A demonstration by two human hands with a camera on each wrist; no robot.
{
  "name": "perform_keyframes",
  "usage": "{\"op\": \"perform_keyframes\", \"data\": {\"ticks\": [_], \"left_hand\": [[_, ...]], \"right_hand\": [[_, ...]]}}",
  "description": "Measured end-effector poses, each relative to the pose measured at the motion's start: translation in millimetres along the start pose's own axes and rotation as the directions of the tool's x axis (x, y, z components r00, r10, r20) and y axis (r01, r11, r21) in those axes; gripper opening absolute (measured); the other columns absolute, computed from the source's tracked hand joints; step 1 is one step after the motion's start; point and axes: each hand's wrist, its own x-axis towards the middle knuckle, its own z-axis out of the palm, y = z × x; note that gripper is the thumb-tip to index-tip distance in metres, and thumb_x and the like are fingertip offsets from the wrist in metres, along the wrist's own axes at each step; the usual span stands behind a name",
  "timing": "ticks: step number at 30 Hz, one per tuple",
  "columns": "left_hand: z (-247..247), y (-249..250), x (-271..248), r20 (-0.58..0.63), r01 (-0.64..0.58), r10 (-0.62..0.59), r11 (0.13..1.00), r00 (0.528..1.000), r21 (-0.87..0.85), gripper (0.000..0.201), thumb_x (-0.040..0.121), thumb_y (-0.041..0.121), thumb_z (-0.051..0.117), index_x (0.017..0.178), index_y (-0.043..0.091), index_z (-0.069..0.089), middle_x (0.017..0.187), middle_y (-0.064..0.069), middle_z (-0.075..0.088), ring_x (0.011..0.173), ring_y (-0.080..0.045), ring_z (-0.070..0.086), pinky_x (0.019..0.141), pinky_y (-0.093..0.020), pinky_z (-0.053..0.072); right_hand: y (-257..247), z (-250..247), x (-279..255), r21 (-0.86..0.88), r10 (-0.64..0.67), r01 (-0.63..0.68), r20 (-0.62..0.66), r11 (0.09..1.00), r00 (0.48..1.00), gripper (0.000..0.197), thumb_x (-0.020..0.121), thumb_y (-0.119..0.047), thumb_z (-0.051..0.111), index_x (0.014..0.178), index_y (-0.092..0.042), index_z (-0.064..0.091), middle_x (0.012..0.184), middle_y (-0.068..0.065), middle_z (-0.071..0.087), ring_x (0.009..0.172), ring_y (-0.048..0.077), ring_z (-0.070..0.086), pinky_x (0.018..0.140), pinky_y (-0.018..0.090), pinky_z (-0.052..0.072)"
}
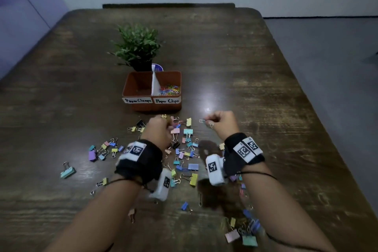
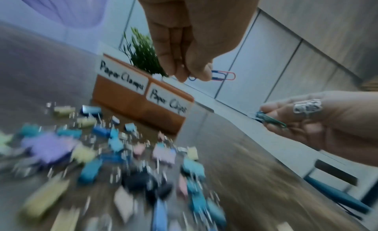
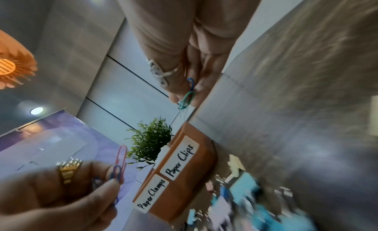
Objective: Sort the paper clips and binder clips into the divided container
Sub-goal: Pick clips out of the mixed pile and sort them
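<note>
Paper-clip sorting step: left hand (image 2: 190, 40) pinching blue and red wire paper clips (image 2: 222, 75), right hand (image 3: 184, 59) pinching green ones (image 3: 185, 100), both nearing orange divided container (image 1: 152, 106) on bench, needing release over its right "Paper Clips" compartment.

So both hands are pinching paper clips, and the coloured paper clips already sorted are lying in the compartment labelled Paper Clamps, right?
Not quite. Both the left hand and right hand do pinch paper clips, but the head view shows the sorted paper clips in the container's right compartment, labelled Paper Clips. The Paper Clamps side looks empty.
</note>
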Motion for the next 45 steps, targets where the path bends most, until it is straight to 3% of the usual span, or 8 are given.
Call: {"op": "perform_keyframes", "data": {"ticks": [5,12,19,27,32,35,38,45], "left_hand": [[-32.0,-18.1,80.9,-0.115,0.085,-0.093,0.994,0.989,-0.067,0.012,0.086,0.003,0.058,0.092,0.004,0.068,0.094,-0.01,0.065,0.092,-0.021,0.061,0.076,-0.018,0.041],[-37.8,-25.5,166.9,0.064,-0.003,0.002,1.0,0.998,0.022,0.014,0.086,0.011,0.063,0.098,0.005,0.069,0.097,-0.015,0.066,0.099,-0.026,0.06,0.077,-0.023,0.042],[-26.1,-43.0,193.9,0.151,-0.036,0.024,0.996,0.988,0.082,0.037,0.085,0.002,0.054,0.121,0.004,0.058,0.118,-0.017,0.061,0.113,-0.03,0.056,0.099,-0.032,0.044],[-17.8,-32.6,110.3,0.055,-0.399,0.402,0.915,0.914,-0.052,0.044,0.075,-0.013,0.055,0.116,0.0,0.063,0.122,-0.015,0.056,0.115,-0.031,0.05,0.103,-0.037,0.04],[28.0,-20.4,12.2,0.225,-0.522,0.529,0.847,0.818,-0.096,0.034,0.07,-0.006,0.07,0.101,0.009,0.071,0.107,-0.011,0.064,0.098,-0.028,0.059,0.083,-0.034,0.05],[49.1,-5.2,-38.3,0.358,-0.531,0.488,0.847,0.796,0.024,0.025,0.07,0.001,0.076,0.094,0.009,0.072,0.102,-0.008,0.065,0.09,-0.026,0.063,0.067,-0.03,0.052],[71.8,1.5,-77.0,0.56,-0.476,0.386,0.879,0.733,0.018,0.026,0.091,0.019,0.054,0.115,0.015,0.062,0.122,-0.002,0.05,0.114,-0.02,0.049,0.083,-0.023,0.038],[110.1,30.5,-131.0,0.703,-0.607,0.391,0.792,0.593,0.071,0.075,0.074,0.063,0.06,0.133,0.019,0.046,0.128,-0.003,0.036,0.117,-0.02,0.036,0.096,-0.031,0.034]], "right_hand": [[-45.0,47.4,56.4,0.023,-0.048,0.05,-0.076,0.999,0.996,0.015,0.076,0.003,0.069,0.078,-0.011,0.072,0.075,0.002,0.067,0.07,0.01,0.061,0.074,0.024,0.052],[-62.0,93.5,121.2,-0.104,-0.097,0.081,-0.156,0.991,0.983,0.013,0.079,0.002,0.065,0.083,-0.008,0.072,0.079,0.002,0.068,0.075,0.011,0.061,0.073,0.024,0.052],[-55.6,109.4,150.7,-0.382,-0.152,0.183,0.111,0.906,0.982,0.053,0.08,0.004,0.059,0.128,-0.017,0.054,0.107,0.007,0.068,0.106,0.022,0.058,0.096,0.033,0.046],[-30.8,48.2,47.0,-0.301,-0.239,0.269,0.134,0.915,0.962,0.044,0.08,-0.005,0.068,0.123,-0.012,0.059,0.116,0.001,0.064,0.107,0.006,0.056,0.097,0.019,0.04],[41.8,0.0,-51.5,-0.464,-0.166,0.221,0.157,0.858,0.974,0.03,0.072,0.003,0.071,0.1,-0.009,0.071,0.096,0.007,0.071,0.09,0.015,0.063,0.081,0.014,0.039],[85.4,-26.3,-99.1,-0.519,-0.043,0.157,0.225,0.84,0.973,0.024,0.068,0.004,0.073,0.086,-0.013,0.073,0.081,0.002,0.067,0.078,0.021,0.062,0.068,0.012,0.035],[105.7,-49.9,-132.3,-0.567,0.044,0.079,0.2,0.82,0.979,0.018,0.073,-0.005,0.073,0.087,-0.017,0.071,0.087,-0.007,0.061,0.088,0.018,0.059,0.075,0.02,0.037],[121.2,-74.5,-189.4,-0.604,0.139,0.021,0.217,0.797,0.966,0.028,0.074,-0.026,0.076,0.1,-0.024,0.068,0.1,-0.009,0.055,0.099,0.011,0.049,0.082,0.025,0.04]]}}
